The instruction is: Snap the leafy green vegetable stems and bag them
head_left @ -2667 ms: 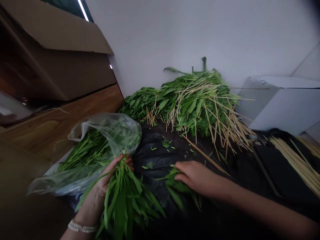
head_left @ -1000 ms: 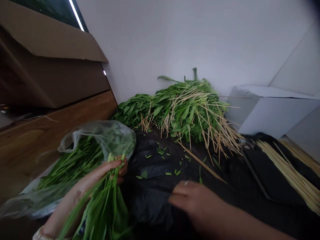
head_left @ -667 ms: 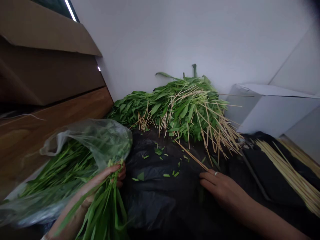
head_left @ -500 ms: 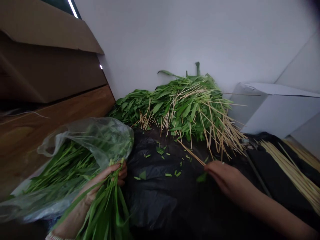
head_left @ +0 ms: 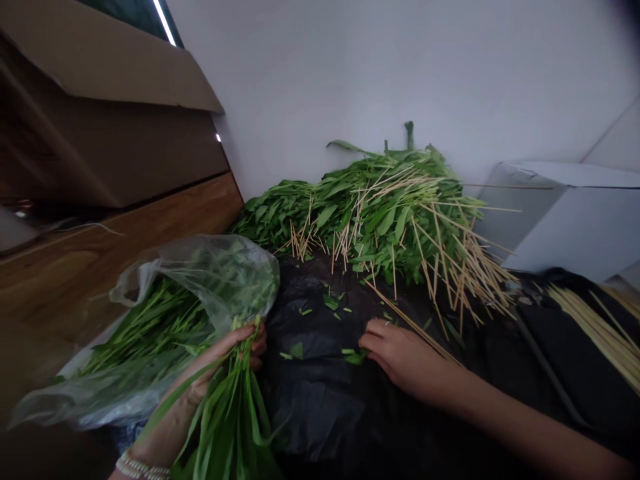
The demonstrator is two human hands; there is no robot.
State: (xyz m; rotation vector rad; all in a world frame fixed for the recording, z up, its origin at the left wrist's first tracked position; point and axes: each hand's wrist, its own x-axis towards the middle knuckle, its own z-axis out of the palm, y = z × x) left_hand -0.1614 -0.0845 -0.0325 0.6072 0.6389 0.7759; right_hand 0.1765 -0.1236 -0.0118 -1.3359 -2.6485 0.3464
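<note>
My left hand (head_left: 247, 343) is closed around a bunch of long green leafy stems (head_left: 235, 413), cut ends up and leaves hanging down. Beside it lies a clear plastic bag (head_left: 245, 260) filled with more leafy stems (head_left: 150, 320). Over the black plastic sheet (head_left: 320, 413), my right hand (head_left: 395, 350) has its fingers curled together at some green leaf scraps (head_left: 355, 358). Several thin wooden sticks (head_left: 400, 312) lie just behind that hand and reach past its wrist. Small cut stem pieces (head_left: 305, 311) are scattered between the hands.
A heap of leafy greens (head_left: 370, 200) with many thin sticks (head_left: 465, 267) rests against the wall. White box (head_left: 575, 220) stands right of it, with bundled sticks (head_left: 595, 327) in front. At left are a cardboard box (head_left: 150, 140) and a wooden surface (head_left: 195, 213).
My right hand has moved left from the stick ends to the leaf scraps, and a leaf near it has shifted left too. My left hand keeps its bunch; the view has shifted slightly.
</note>
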